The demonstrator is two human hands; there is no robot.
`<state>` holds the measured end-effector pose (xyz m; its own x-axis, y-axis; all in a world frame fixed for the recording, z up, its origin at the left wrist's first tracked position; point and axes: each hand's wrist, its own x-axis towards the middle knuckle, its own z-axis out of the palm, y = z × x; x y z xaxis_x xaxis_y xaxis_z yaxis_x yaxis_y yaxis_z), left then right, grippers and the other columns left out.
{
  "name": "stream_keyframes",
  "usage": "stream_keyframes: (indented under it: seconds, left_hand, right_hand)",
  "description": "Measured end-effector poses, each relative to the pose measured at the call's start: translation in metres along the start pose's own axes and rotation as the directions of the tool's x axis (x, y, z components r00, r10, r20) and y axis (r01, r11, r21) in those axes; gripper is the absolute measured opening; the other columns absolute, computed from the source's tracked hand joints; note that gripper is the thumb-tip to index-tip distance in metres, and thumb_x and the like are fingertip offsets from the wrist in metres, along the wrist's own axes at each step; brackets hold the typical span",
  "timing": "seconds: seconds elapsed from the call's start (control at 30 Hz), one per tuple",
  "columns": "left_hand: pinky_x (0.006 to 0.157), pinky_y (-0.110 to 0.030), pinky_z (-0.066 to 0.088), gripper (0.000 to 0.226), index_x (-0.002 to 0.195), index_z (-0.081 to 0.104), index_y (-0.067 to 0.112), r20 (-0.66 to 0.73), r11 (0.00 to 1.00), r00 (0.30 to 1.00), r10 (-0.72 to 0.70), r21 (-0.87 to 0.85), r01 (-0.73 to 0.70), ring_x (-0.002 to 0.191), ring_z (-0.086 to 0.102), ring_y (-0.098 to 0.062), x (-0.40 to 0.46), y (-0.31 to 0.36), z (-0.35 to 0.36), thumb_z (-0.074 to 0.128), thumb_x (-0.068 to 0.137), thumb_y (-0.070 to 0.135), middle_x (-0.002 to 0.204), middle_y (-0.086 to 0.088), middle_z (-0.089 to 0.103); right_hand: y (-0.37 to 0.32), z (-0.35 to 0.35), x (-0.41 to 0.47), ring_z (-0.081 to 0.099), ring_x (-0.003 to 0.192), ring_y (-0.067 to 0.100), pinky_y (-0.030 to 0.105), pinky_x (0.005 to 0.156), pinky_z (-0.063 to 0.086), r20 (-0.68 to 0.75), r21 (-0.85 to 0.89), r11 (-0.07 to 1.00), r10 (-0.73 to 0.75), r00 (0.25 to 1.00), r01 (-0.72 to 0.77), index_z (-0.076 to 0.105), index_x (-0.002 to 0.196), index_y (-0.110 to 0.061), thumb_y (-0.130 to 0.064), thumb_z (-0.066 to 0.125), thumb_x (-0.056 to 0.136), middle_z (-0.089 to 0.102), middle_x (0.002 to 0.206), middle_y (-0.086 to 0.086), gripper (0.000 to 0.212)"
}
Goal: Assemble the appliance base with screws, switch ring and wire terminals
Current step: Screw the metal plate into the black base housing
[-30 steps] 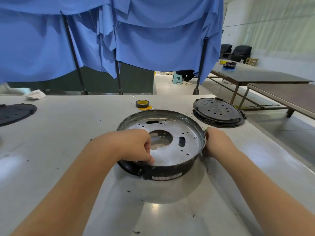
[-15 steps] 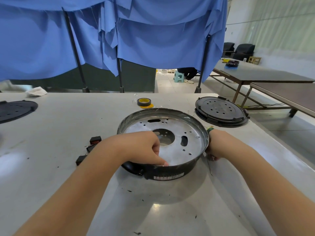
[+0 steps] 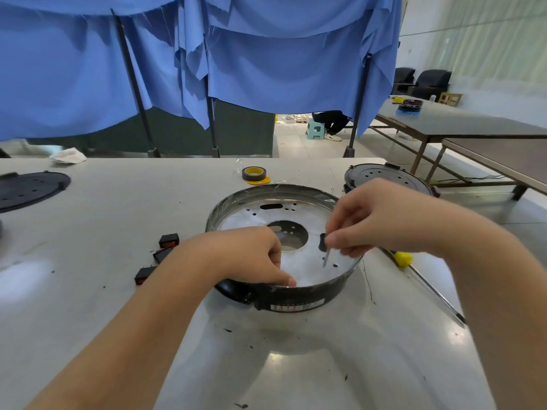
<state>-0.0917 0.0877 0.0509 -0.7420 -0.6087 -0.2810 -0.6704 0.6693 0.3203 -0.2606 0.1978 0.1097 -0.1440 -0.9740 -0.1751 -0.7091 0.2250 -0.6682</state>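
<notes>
On the table (image 3: pixel 88 291), near its front edge, sits the base (image 3: pixel 284 250), open side up, its silver plate full of holes. The left hand (image 3: pixel 251 258) rests on the near rim with fingers curled over it, gripping and steadying the base. The right hand (image 3: pixel 373 220) hovers above the plate's right side, thumb and fingers pinched on a thin screw (image 3: pixel 326 258) that points down, its tip just beside a small hole near the rim.

By my reading, the screw-fitting step is in hand: the screw is being started by hand and is not yet seated. Next it needs lining up upright over the hole and dropping in, then driving; the screwdriver (image 3: pixel 426 282) lies on the table just right of the base, within reach of the right hand. A tilted screw could miss the hole.

Three switches (image 3: pixel 159 255) lie left of the base, untouched, and a tape roll (image 3: pixel 254 174) sits behind it.
</notes>
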Motion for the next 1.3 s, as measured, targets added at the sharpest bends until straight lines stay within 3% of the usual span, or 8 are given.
stream_keyframes:
  seconds: [0.1,0.27,0.43,0.5,0.67,0.8,1.13,1.3]
  left_hand:
    - [0.060,-0.024,0.039,0.034,0.077,0.061,0.027,0.000,1.000,1.000,-0.002,0.002,0.002,0.064,0.052,-0.006,0.001,-0.002,0.000,0.068,0.077,0.060,0.068,0.013,0.057]
    - [0.059,-0.022,0.036,0.028,0.073,0.058,0.028,0.027,1.000,1.000,0.016,-0.026,-0.016,0.059,0.048,-0.003,0.003,-0.007,-0.003,0.067,0.083,0.052,0.062,0.013,0.052]
    - [0.059,-0.022,0.037,0.029,0.070,0.059,0.028,0.034,0.998,0.999,0.004,-0.055,-0.002,0.058,0.049,-0.003,0.008,-0.009,0.000,0.066,0.082,0.053,0.060,0.013,0.054]
    - [0.058,-0.022,0.038,0.031,0.068,0.059,0.027,0.044,0.998,0.999,-0.002,-0.062,0.005,0.055,0.049,-0.002,0.009,-0.010,-0.001,0.066,0.081,0.055,0.055,0.015,0.055]
    - [0.054,-0.023,0.034,0.035,0.066,0.059,0.024,0.085,0.998,0.996,0.012,-0.070,-0.006,0.043,0.043,0.000,0.011,-0.009,-0.005,0.066,0.081,0.054,0.044,0.018,0.050]
    - [0.057,-0.024,0.035,0.038,0.060,0.053,0.025,0.113,0.996,0.993,0.013,-0.093,-0.002,0.042,0.042,0.001,0.009,-0.008,-0.008,0.065,0.081,0.054,0.045,0.018,0.050]
    - [0.061,-0.016,0.042,0.019,0.078,0.064,0.029,0.198,0.982,0.978,0.070,-0.186,-0.033,0.055,0.056,0.005,0.001,-0.005,-0.016,0.056,0.093,0.038,0.061,0.019,0.063]
    - [0.067,-0.017,0.046,0.017,0.082,0.064,0.032,0.216,0.976,0.972,0.097,-0.211,-0.051,0.064,0.061,0.002,-0.001,-0.005,-0.019,0.054,0.096,0.035,0.070,0.014,0.067]
  right_hand:
    - [-0.005,0.016,0.012,0.072,0.069,0.009,0.016,0.061,0.056,0.134,-0.019,0.998,-0.057,0.989,0.060,0.072,0.085,-0.016,-0.019,0.074,0.081,0.075,0.073,-0.003,0.006]
    - [-0.004,0.024,0.025,0.072,0.069,0.008,0.018,0.065,0.057,0.220,-0.052,0.994,-0.079,0.972,0.093,0.071,0.087,-0.016,-0.018,0.075,0.082,0.074,0.073,-0.004,0.007]
    - [0.001,0.023,0.027,0.072,0.072,0.006,0.042,0.082,0.059,0.242,-0.074,0.988,-0.117,0.963,0.139,0.072,0.086,-0.023,-0.023,0.075,0.081,0.075,0.076,-0.006,0.007]
    - [0.000,0.025,0.026,0.071,0.071,0.005,0.040,0.082,0.059,0.232,-0.056,0.985,-0.145,0.962,0.162,0.072,0.085,-0.024,-0.023,0.076,0.080,0.074,0.075,-0.008,0.006]
    - [-0.005,0.034,0.023,0.068,0.065,0.000,0.018,0.069,0.057,0.212,-0.084,0.970,-0.204,0.956,0.226,0.072,0.082,-0.026,-0.022,0.076,0.079,0.072,0.070,-0.011,0.006]
    - [-0.007,0.035,0.021,0.065,0.066,-0.003,0.025,0.072,0.057,0.189,-0.169,0.960,-0.189,0.964,0.221,0.071,0.080,-0.030,-0.027,0.075,0.080,0.071,0.070,-0.015,0.005]
    - [-0.006,0.037,0.020,0.064,0.069,-0.002,0.031,0.076,0.057,0.180,-0.182,0.958,-0.187,0.966,0.220,0.071,0.079,-0.030,-0.028,0.077,0.078,0.070,0.072,-0.016,0.006]
    - [-0.003,0.040,0.021,0.063,0.067,0.000,0.033,0.073,0.057,0.165,-0.216,0.953,-0.179,0.970,0.213,0.070,0.078,-0.030,-0.039,0.079,0.073,0.068,0.073,-0.017,0.014]
